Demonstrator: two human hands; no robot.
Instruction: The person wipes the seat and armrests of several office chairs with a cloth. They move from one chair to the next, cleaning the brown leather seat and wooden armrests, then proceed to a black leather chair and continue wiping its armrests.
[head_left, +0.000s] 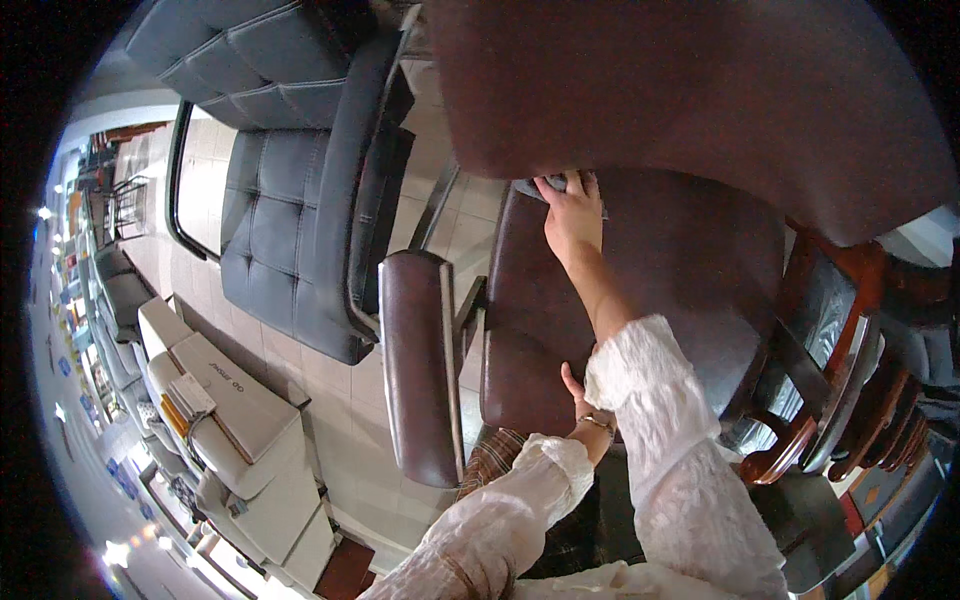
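A brown leather chair is before me, its seat (675, 247) under both hands and its large backrest (660, 90) rising beyond. My right hand (574, 210) presses a grey cloth (534, 187) onto the back of the seat, close below the backrest's lower edge. The cloth is mostly covered by the fingers. Nearer to me, my left hand (586, 405) rests at the front part of the seat with its thumb apart. It wears a band on the wrist, and my right sleeve hides some of its fingers. The padded armrest (420, 367) stands left of the seat.
A black tufted chair (277, 225) with a metal frame stands close on the left. Beyond it, a pale sofa (232, 390) bears a card and other small items. Dark wooden chair parts (780, 450) crowd the right side. Pale floor tiles (330, 390) show between the furniture.
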